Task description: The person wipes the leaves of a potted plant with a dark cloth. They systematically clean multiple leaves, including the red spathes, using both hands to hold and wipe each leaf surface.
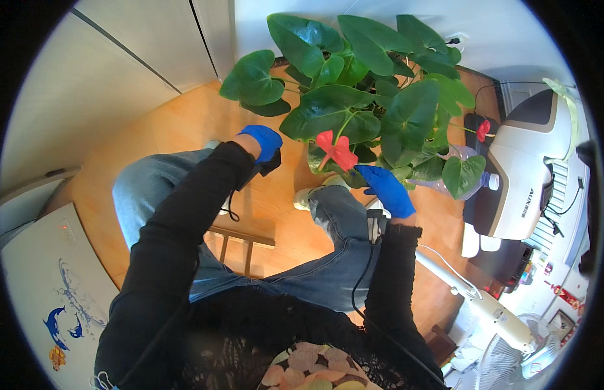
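A large potted anthurium (345, 107) with broad green leaves stands before me, its pot largely hidden by foliage. My right hand (385, 190), in a blue glove, touches or nearly touches the low leaves just below a red anthurium flower (338, 151); whether its fingers grip a leaf cannot be seen. Over by my knee, to the left of the plant, my gloved left hand (264, 142) is curled, with a dark cloth or bag (271, 165) under it. A second red flower (484, 130) shows at the plant's right. A device with a cable is strapped at my right wrist.
A clear plastic bottle (489, 181) lies beside the plant's right side. Beyond it stands a white and dark AUX appliance (524, 170). A standing fan (502, 360) is at the lower right, a white cabinet (53, 292) at the left. Wooden rungs (248, 258) show between my legs.
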### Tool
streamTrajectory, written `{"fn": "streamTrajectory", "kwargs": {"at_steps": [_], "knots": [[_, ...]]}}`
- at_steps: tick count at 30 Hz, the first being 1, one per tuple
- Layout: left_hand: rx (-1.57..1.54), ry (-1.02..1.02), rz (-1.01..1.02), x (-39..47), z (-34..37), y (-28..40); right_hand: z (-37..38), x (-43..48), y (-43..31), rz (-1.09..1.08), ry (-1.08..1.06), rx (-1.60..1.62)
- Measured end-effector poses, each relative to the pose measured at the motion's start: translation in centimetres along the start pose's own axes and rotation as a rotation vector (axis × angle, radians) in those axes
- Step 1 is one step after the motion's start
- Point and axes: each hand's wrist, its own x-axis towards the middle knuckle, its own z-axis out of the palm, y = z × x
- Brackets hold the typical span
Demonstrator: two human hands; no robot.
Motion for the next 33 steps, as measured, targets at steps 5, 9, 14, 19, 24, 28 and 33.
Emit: {"fn": "streamTrajectory", "kwargs": {"at_steps": [5, 9, 14, 19, 24, 28, 33], "knots": [[-0.123, 0.146, 0.046, -8.7, -8.5, 0.0, -2.0, -3.7, -7.7, -0.046, 0.16, 0.295], [-0.302, 0.155, 0.064, -12.4, -13.4, 1.0, -2.8, -6.8, -13.3, -0.272, 0.251, 0.324], [-0.415, 0.218, 0.025, -12.6, -13.8, -0.8, 3.6, -8.2, -14.6, -0.307, -0.291, 0.537], [-0.411, 0.275, -0.126, -11.5, -13.0, -5.2, 15.6, -0.9, -7.8, -0.09, -0.556, 0.202], [-0.121, 0.28, -0.243, -11.2, -12.9, -9.5, 20.3, 6.6, -1.0, -0.024, -0.413, 0.385], [-0.113, 0.552, -0.364, -11.9, -13.6, -12.4, 22.4, 12.8, -0.4, 0.259, -0.201, 1.058], [-0.462, 0.697, -0.445, -10.8, -13.4, -12.8, 24.3, 20.6, -0.8, -0.006, -0.031, 1.533]]}}
